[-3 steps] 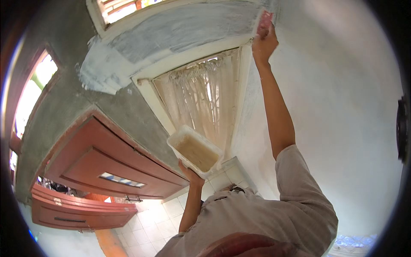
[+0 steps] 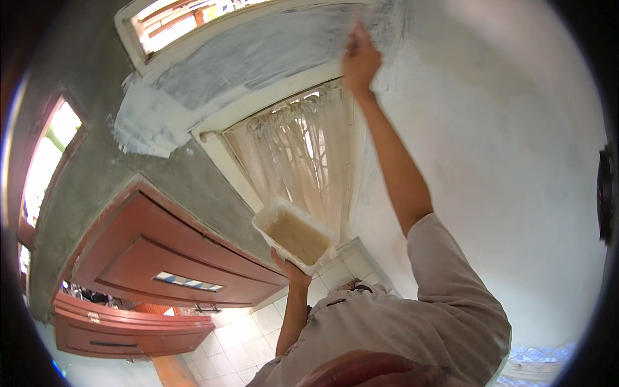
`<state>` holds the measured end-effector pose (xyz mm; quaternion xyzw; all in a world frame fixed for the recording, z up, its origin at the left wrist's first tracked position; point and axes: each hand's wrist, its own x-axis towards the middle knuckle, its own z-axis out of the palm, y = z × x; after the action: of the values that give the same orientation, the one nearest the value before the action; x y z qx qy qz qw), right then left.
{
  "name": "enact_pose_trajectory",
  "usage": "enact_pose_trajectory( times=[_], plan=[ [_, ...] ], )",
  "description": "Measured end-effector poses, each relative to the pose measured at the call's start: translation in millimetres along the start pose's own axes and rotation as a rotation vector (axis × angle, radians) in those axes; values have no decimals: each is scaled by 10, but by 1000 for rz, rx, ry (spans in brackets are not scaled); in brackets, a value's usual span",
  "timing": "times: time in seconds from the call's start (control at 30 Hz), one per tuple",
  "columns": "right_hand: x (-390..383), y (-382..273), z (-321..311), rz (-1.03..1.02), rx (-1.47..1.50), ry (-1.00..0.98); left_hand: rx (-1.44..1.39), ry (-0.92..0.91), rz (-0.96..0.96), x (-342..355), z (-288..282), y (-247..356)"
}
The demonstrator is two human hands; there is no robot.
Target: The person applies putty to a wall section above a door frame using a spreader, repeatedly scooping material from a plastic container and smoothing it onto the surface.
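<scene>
My left hand (image 2: 291, 266) grips a white plastic tub (image 2: 263, 224) from below its near side. Inside the tub lies some beige, paste-like stuff. High up, my right hand (image 2: 362, 64) is closed on a flat pinkish-red scraper (image 2: 358, 29), smeared by motion. The scraper is at the wall strip (image 2: 271, 48) above the curtained window, near the right corner; whether it touches the strip I cannot tell. Streaky whitish coating covers this strip, and a thicker white patch (image 2: 151, 119) ends it on the left.
A cream curtain (image 2: 290, 142) hangs in the window below the strip. To the left are a grey wall (image 2: 193, 171) and a reddish-brown door (image 2: 161, 245). A slatted opening (image 2: 187, 22) sits above. On the right rises a pale wall (image 2: 503, 180); white floor tiles (image 2: 245, 342) lie below.
My right hand has swept left and slightly down with the scraper, away from the corner. The tub stays in my left hand, and the whole view has shifted a little.
</scene>
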<state>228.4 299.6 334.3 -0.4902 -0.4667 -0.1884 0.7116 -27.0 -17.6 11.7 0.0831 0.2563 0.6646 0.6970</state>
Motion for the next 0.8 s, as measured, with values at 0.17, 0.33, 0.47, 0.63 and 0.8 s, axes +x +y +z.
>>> enact_pose_trajectory(
  times=[0.17, 0.33, 0.47, 0.63, 0.8],
  plan=[
    [-659, -1469, -13, -382, 516, -182, 18, 23, 31, 222, 318, -315],
    [-531, -1320, -350, -369, 598, -382, 0, -38, -37, 399, 475, -368],
    [164, -176, -437, -18, 450, -160, 60, -27, -41, 533, 538, -387],
    [863, 643, -311, -76, 70, 53, 77, 43, -79, 508, 629, -537],
    [-48, -342, -38, -246, 336, -165, 77, 39, 36, 497, 589, -539]
  ],
)
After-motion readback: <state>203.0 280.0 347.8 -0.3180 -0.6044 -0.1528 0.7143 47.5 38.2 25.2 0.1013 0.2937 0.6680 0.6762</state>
